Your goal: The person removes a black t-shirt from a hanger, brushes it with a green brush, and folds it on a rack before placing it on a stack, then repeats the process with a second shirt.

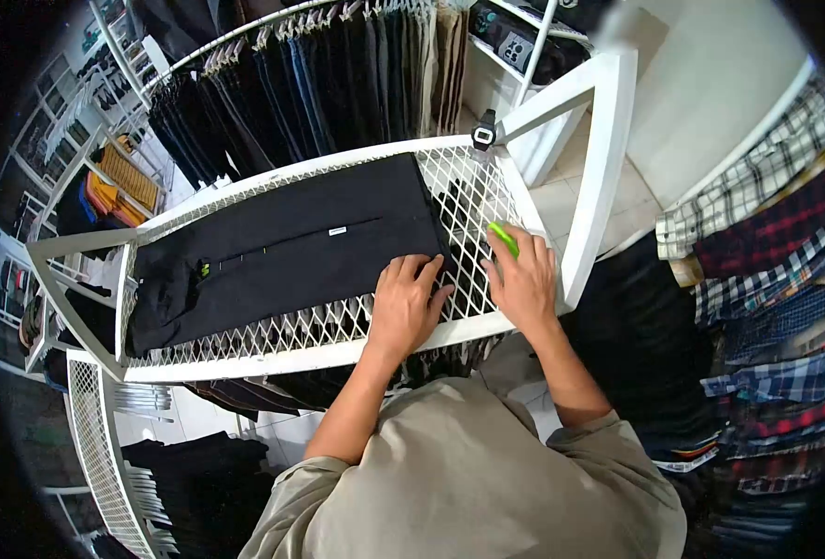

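Note:
Black folded trousers (291, 233) lie flat along the white mesh rack top, with a small white label near the middle and small green marks near the far left end. My left hand (406, 303) rests palm down at their near right corner, fingers laid on the cloth and thumb apart. To the right, over bare mesh, my right hand (527, 279) pinches a slim bright green object (503, 239) between thumb and fingers. What kind of object it is, I cannot make out.
A digital watch (484, 130) is strapped at the rack's far right corner, by a white angled post (601, 177). Trousers on hangers (310, 88) line the rail behind. Plaid shirts (776, 279) hang at right. Black garments (198, 484) hang at lower left.

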A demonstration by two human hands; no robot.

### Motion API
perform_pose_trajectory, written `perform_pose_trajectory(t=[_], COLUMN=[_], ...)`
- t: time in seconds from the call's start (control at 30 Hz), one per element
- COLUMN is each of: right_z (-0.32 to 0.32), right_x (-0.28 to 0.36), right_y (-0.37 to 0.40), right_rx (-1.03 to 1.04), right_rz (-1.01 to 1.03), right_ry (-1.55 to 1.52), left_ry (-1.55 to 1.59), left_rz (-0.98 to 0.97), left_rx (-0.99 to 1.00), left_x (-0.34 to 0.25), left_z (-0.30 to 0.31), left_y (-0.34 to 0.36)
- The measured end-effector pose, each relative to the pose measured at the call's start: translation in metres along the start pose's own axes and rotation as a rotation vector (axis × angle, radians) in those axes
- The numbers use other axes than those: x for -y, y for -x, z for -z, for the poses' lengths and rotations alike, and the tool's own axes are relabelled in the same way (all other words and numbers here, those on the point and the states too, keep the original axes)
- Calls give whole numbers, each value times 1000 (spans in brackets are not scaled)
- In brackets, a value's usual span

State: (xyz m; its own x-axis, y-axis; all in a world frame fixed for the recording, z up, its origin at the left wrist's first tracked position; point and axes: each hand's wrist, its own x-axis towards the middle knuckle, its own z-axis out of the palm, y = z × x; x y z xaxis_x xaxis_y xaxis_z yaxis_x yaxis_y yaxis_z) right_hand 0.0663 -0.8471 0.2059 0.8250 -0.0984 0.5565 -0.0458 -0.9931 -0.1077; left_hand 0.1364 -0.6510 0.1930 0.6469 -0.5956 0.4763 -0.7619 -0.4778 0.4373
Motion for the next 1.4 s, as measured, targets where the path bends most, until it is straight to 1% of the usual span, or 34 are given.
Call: perform_pose_trajectory(t=[0.13, 0.2, 0.23, 0.27, 0.33, 0.4, 0.47, 0.53, 0.6, 0.63, 0.7, 0.77, 0.83, 0.9, 0.93, 1.0, 1.03, 1.07, 1.13, 1.17, 1.2, 1.23, 1.27, 1.3, 1.33, 1.4], right_z=[3, 1, 3, 3, 3, -1, -19, -59, -103, -115, -137, -151, -151, -150, -149, -150, -153, -156, -116, -122, -131, -120, -98, -84, -76, -77], right_x=[-4, -4, -1, -1, 1, 7, 15, 18, 18, 15, 14, 8, 9, 8, 8, 6, 7, 8, 31, 30, 31, 48, 72, 95, 119, 169], right_y=[-7, -15, -21, -26, -43, -66, -101, -139, -175, -183, -200, -207, -206, -205, -207, -219, -226, -233, -251, -263, -277, -287, -301, -313, -324, -343], right_rx=[17, 93, 11, 8, 179, 156, 158, 140, 174, 173, 274, 390, 441, 383, 386, 504, 486, 470, 552, 539, 531, 585, 646, 712, 777, 834], right_rz=[16, -22, -5, -4, -102, -90, -71, 38, 80, 83, -1, -15, -29, -82, -79, -98, -32, -40, -44, -43, -37, -82, -125, -118, -112, -198], right_ry=[-76, -169, -179, -178, -176, -225, -305, -309, -227, -231, -177, -184, -202, -270, -270, -203, -168, -161, -173, -317, -466, -587, -708, -783, -853, -1087], left_ry=[0, -13, -20, -21, -46, -56, -55, -60, -69, -57, -48, -43, -32, -32, -32, 37, 87, 85, 297, 343, 326, 436, 542, 556, 578, 569], left_rz=[7, 16, 23, 22, 45, 41, 71, 67, 61, 52, 37, 43, 57, 62, 66, 79, 99, 105, 216, 269, 299, 375, 449, 457, 477, 520], left_rx=[-40, -44, -45, -48, -38, -55, -15, -30, -45, -53, -65, -62, -61, -33, -34, -59, -104, -113, -241, -288, -307, -379, -460, -524, -612, -697], left_x=[-1, -1, -1, -2, -3, -4, -7, -5, -4, -4, -2, -1, 3, 9, 10, 12, 12, 14, 16, 21, 29, 38, 49, 60, 74, 103], left_z=[-2, -3, -4, -5, -4, -3, -2, -6, -9, -10, -10, -9, -8, -8, -7, 0, 6, 15, 45, 62, 78, 94, 112, 132, 146, 182], left_y=[0, -1, -2, -4, -7, -10, -14, -16, -18, -19, -20, -20, -18, -19, -18, -22, -23, -22, -17, -13, -7, 0, 8, 17, 27, 51])
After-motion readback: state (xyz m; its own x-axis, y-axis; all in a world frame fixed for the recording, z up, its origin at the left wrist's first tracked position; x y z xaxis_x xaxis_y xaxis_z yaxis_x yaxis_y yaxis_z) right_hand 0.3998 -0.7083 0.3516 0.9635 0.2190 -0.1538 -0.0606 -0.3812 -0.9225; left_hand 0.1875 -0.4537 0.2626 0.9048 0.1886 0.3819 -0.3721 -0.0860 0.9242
